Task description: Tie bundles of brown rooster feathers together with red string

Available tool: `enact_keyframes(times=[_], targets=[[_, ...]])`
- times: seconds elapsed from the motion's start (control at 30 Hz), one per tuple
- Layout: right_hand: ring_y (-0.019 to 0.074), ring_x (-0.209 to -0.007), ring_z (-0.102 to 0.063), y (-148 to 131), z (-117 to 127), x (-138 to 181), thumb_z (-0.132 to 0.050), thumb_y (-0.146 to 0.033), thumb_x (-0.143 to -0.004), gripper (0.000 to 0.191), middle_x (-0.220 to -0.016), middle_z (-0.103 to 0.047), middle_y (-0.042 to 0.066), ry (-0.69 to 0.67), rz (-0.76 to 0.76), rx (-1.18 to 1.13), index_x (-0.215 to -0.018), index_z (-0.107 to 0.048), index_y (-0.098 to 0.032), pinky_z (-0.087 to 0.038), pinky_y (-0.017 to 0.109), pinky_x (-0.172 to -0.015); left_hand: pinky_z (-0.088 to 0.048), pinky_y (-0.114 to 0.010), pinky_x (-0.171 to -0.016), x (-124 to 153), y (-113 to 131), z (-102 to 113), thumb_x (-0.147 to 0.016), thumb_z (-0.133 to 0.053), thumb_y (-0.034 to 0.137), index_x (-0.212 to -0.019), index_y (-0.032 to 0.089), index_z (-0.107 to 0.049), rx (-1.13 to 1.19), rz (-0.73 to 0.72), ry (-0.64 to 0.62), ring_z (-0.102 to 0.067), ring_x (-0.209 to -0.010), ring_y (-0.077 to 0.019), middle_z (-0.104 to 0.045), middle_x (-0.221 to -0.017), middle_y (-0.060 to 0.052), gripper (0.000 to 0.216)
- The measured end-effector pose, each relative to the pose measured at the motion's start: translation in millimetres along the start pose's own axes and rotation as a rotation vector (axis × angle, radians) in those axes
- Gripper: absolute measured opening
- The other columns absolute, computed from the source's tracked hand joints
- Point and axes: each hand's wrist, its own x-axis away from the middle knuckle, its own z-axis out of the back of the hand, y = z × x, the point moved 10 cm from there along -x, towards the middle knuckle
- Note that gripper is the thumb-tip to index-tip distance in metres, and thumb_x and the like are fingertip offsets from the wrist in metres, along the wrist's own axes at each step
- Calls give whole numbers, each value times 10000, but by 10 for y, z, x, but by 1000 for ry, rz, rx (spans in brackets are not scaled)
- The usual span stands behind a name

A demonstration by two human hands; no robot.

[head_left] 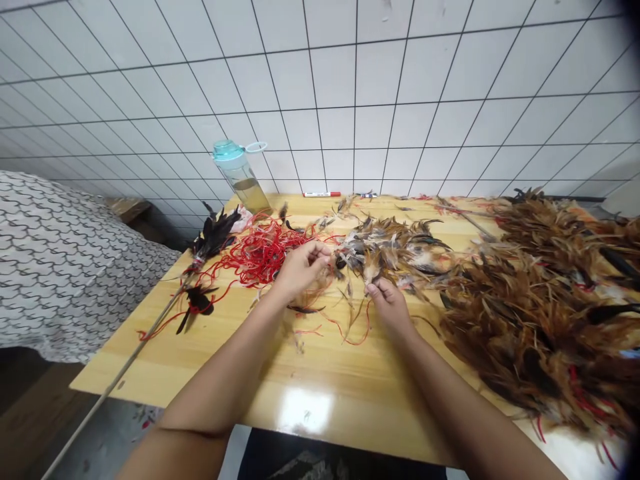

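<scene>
Left hand (300,267), right hand (390,303) pinch wispy feathers (387,248); red cord (260,253) near.

A feather pile (395,247) of small brown, tan and black-tipped feathers lay loose and ruffled on the tabletop, spreading flat in all directions. At its nine o'clock edge the left hand (301,268) had its fingertips pinched together on a few of the feathers. At the pile's six o'clock, the right hand (389,305) pinched a feather tuft (373,275), pale brown and pointing up toward the pile. A thin red string (357,335) curled in a loose loop on the wood at the right hand's seven o'clock. A tangled red string heap (263,255) lay at the left hand's ten o'clock, touching the pile's edge.
</scene>
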Motion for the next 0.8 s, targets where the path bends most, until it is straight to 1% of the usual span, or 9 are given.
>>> enact_keyframes(times=[0.03,0.1,0.2,0.33,0.43,0.5,0.57,0.67,0.8], targets=[[146,-648,-494,5,0,2,-486,-346,-830,232,-637,-510,-6,-1,-7,-5,-671,-567,-198,-382,270,-636,-436,-240,-688,0,3,67,-786,-561,222,-865,162,-606,-116,-38,-7,-563,-732,-120,-612,-794,-15,109],[143,-648,-488,17,3,7,-487,-358,-833,240,-633,-505,-10,1,-23,-12,-676,-566,-195,-378,265,-633,-433,-252,-711,16,10,67,-785,-538,166,-820,168,-632,-306,-120,-67,-563,-752,-128,-619,-800,-19,100],[140,-642,-478,36,11,13,-495,-372,-833,247,-628,-502,-14,7,-49,-14,-679,-566,-192,-366,262,-623,-439,-276,-774,52,17,-135,-791,-508,122,-861,185,-666,-460,-230,-158,-561,-840,-150,-624,-868,-42,183],[139,-631,-464,28,37,19,-498,-388,-833,257,-624,-495,-16,22,-62,-31,-681,-567,-193,-357,262,-610,-425,-323,-861,44,5,-468,-794,-523,137,-978,229,-667,-594,-327,-222,-526,-948,-185,-598,-961,-57,251],[140,-623,-460,20,69,32,-498,-398,-836,259,-610,-490,-21,42,-82,-59,-690,-567,-196,-353,259,-592,-421,-330,-830,-6,-40,-571,-803,-508,138,-899,219,-674,-638,-336,-238,-508,-922,-195,-586,-935,-64,208],[141,-619,-460,23,72,42,-495,-401,-842,258,-599,-487,-23,38,-103,-76,-700,-563,-197,-351,258,-580,-412,-329,-830,-45,-41,-515,-797,-510,131,-836,199,-665,-583,-319,-199,-505,-906,-191,-583,-908,-66,174],[142,-626,-464,21,74,48,-495,-399,-846,255,-603,-491,-22,33,-106,-76,-705,-560,-197,-354,257,-582,-409,-316,-818,-75,-31,-386,-784,-525,131,-806,184,-643,-448,-268,-129,-511,-882,-178,-585,-875,-56,131],[147,-650,-472,18,75,44,-499,-393,-844,253,-625,-500,-17,29,-81,-48,-693,-558,-198,-363,261,-609,-412,-267,-726,-77,-78,-209,-780,-550,182,-797,168,-592,-118,-117,-41,-515,-765,-141,-574,-784,-21,48],[152,-683,-478,44,59,34,-491,-377,-850,253,-650,-505,-8,15,-56,3,-681,-552,-199,-370,268,-646,-380,-210,-607,-3,-197,-251,-767,-599,307,-808,160,-535,363,95,-43,-465,-617,-87,-524,-695,20,166]])
